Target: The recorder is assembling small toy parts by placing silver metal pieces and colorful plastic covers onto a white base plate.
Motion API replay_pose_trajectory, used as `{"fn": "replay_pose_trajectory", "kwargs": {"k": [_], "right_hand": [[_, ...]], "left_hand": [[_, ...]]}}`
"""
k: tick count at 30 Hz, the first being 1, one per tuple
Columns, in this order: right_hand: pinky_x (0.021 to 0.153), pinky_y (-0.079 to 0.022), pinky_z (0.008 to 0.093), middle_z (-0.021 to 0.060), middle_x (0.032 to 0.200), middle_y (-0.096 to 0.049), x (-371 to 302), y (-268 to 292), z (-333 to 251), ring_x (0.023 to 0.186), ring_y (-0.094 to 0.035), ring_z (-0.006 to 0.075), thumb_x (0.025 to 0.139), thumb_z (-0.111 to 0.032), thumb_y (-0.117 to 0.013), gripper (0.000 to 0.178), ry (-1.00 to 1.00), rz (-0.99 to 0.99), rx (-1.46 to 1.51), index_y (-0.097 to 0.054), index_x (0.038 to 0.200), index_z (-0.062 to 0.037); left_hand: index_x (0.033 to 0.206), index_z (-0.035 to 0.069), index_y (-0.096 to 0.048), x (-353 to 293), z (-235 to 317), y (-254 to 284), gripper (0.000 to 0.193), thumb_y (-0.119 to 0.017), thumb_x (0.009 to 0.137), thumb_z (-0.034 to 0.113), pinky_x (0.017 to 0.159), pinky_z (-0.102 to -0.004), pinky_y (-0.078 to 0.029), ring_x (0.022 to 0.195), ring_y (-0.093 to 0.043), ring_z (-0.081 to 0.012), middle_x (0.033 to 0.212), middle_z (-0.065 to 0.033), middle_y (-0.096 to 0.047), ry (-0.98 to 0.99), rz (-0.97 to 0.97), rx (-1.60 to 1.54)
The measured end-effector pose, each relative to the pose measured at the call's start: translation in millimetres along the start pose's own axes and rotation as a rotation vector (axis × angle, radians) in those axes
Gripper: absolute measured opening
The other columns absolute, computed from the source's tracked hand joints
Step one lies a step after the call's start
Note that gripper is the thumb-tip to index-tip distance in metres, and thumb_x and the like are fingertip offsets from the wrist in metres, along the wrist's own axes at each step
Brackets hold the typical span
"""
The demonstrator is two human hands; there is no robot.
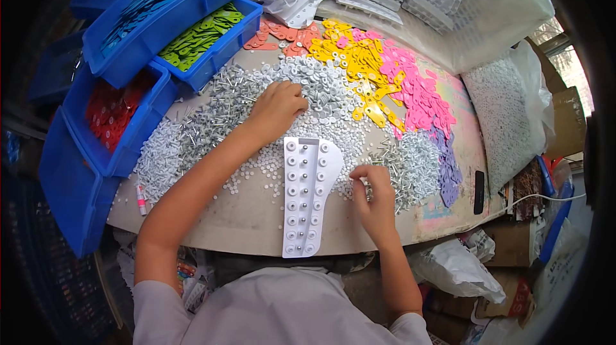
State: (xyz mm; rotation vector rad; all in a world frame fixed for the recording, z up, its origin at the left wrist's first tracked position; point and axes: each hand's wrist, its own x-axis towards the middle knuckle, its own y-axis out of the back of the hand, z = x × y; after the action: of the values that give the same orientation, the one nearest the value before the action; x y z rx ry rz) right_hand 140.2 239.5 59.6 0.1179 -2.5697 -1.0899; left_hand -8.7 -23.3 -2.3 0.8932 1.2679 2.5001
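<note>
A white plastic board with studded rows (310, 194) lies at the grey bench's (224, 220) near edge. Beside it the right hand (374, 194) curls; farther, the left hand (277, 111) bends over pale-grey round plastic caps (326, 88). What either grip pinches, I cannot tell. Picking seems underway, next needing fine fingertips.

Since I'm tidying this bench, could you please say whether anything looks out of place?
A pink-and-white tube lies beside small white parts at the table's left, unlike its neighbours. Yellow pieces and pink pieces mix where their heaps meet, blurring the sorting.
</note>
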Motion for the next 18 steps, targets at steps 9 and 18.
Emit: {"fn": "replay_pose_trajectory", "kwargs": {"k": [9,18], "right_hand": [[0.09,-0.049,0.041,0.0118,0.099,-0.07,87.4,-30.2,17.4,0.098,-0.064,0.0317,0.09,-0.003,-0.071,0.011,0.173,-0.015,-0.093,-0.072,0.101,-0.0031],[0.086,-0.051,0.0436,0.0113,0.093,-0.07,131.8,-74.5,28.7,0.096,-0.064,0.0327,0.083,-0.007,-0.077,0.011,0.244,-0.203,-0.308,-0.078,0.093,-0.0073]], "left_hand": [[0.09,0.007,-0.065,-10.6,25.8,18.9,0.003,-0.068,0.088,0.006,0.089,-0.0431,-0.049,0.096,-0.063,-0.0296,0.091,-0.0094,-0.065,0.046,0.045,0.056],[0.105,0.003,-0.078,-104.0,105.3,79.5,0.019,-0.077,0.087,0.002,0.076,-0.0364,-0.052,0.084,-0.066,-0.0264,0.091,-0.0114,-0.073,0.166,0.158,-0.318]]}}
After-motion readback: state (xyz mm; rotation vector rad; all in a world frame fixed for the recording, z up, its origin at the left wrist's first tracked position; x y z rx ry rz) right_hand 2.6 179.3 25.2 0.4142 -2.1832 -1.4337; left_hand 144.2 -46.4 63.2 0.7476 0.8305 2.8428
